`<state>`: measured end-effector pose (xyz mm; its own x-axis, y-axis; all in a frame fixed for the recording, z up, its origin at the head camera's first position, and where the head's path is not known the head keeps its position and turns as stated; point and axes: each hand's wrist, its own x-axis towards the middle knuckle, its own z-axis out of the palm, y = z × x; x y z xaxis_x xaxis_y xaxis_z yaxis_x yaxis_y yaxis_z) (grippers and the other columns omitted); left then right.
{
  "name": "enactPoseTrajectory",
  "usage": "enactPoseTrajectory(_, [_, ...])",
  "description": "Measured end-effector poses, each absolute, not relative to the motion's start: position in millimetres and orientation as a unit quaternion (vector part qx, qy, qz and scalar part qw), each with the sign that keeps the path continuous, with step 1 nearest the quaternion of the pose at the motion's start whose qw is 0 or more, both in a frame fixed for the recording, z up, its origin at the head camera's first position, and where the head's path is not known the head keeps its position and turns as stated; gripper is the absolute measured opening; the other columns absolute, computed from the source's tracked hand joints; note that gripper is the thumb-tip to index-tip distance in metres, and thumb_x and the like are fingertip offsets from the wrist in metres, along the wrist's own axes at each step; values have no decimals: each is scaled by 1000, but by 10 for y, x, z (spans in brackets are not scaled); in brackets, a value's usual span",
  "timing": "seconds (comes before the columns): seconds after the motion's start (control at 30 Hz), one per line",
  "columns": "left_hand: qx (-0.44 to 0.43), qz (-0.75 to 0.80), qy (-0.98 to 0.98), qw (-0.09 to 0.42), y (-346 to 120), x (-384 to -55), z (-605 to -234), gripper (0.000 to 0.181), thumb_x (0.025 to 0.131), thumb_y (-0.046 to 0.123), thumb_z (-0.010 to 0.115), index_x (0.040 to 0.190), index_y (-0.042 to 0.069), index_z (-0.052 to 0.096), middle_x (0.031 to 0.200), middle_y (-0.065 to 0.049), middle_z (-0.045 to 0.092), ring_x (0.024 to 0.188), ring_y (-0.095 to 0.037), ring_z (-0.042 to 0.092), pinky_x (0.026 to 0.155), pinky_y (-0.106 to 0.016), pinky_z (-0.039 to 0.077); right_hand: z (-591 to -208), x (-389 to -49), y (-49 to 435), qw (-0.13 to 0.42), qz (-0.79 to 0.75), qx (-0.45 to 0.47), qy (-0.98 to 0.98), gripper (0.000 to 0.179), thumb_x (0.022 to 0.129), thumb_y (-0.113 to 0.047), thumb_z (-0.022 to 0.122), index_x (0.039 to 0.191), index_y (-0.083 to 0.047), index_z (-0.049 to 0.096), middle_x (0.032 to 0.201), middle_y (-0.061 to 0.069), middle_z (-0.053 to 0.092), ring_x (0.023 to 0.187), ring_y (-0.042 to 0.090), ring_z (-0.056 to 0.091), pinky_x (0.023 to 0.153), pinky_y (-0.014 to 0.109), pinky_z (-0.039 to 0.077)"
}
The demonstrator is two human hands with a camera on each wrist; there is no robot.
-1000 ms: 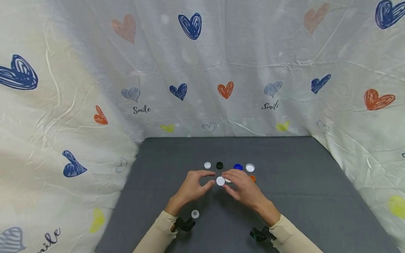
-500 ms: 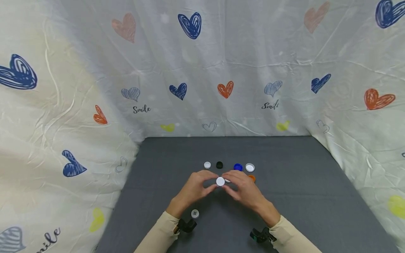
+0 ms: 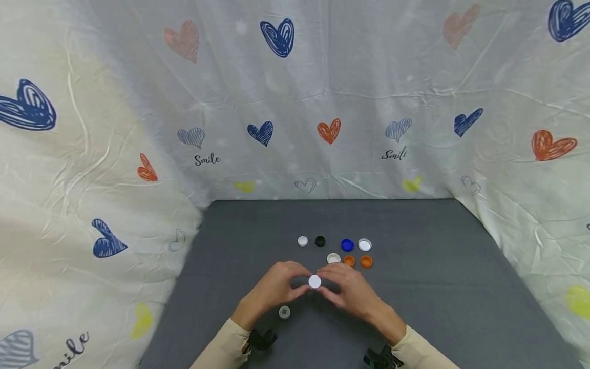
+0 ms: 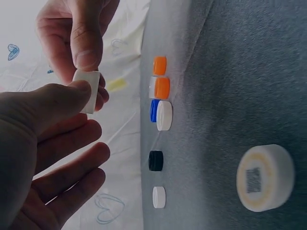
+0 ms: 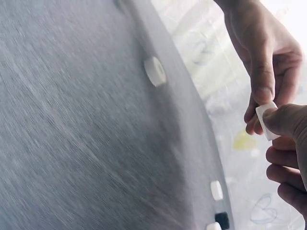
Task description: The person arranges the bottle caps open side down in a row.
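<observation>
Left hand (image 3: 272,288) and right hand (image 3: 352,289) jointly pinch one white cap (image 3: 315,281) above the grey mat (image 3: 438,266); seven caps (image 3: 349,261) lie beyond unhandled, an eighth cap (image 3: 284,312) beneath.

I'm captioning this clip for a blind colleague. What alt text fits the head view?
Two hands, left hand and right hand, pinch one white cap between them above a grey table. Beyond lie seven small caps in white, black, blue and orange; another white cap sits by the left wrist.
</observation>
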<state>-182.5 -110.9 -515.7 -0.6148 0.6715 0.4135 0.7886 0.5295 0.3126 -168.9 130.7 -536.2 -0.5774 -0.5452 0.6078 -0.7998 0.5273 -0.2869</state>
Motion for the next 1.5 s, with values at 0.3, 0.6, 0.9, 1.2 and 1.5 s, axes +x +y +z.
enactPoseTrajectory(0.3, [-414, -217, -879, 94, -1209, -1652, -5200, 20, 85, 27, 82, 101, 16, 77, 97, 8, 75, 90, -6, 69, 82, -26, 56, -5452, -1566, 1191, 215, 280, 411, -840, 29, 80, -29, 86, 104, -16, 77, 105, -6, 74, 103, 13, 67, 90, 36, 55])
enactPoseTrajectory(0.6, [-431, -179, -880, 84, -1238, -1479, -5360, 19, 82, 26, 84, 99, 19, 77, 94, 10, 73, 88, -2, 67, 81, -25, 55, -5648, -1403, 1129, 191, 276, 427, -840, 26, 81, -28, 84, 101, -16, 76, 101, -7, 73, 99, 11, 67, 88, 33, 55])
enactPoseTrajectory(0.9, [-435, -151, -886, 55, -1224, -1391, -5459, 17, 80, 31, 85, 94, 25, 77, 90, 14, 70, 83, 3, 63, 77, -21, 53, -5781, -1282, 1119, 154, 280, 417, -851, 24, 80, -30, 84, 100, -20, 76, 100, -12, 73, 99, 6, 66, 86, 31, 55])
enactPoseTrajectory(1.2, [-460, -98, -881, 52, -1223, -1372, -5516, 12, 78, 32, 85, 84, 31, 75, 80, 17, 65, 74, 3, 58, 66, -20, 50, -5857, -1201, 1077, 124, 280, 404, -862, 22, 82, -32, 83, 99, -20, 78, 102, -11, 72, 100, 7, 66, 86, 32, 56])
enactPoseTrajectory(1.5, [-468, -63, -879, 68, -1207, -1349, -5541, 12, 76, 34, 85, 81, 29, 75, 81, 17, 67, 81, -2, 63, 73, -24, 54, -5880, -1168, 1047, 108, 268, 401, -869, 21, 84, -32, 82, 100, -19, 78, 114, -4, 71, 107, 12, 65, 90, 37, 55])
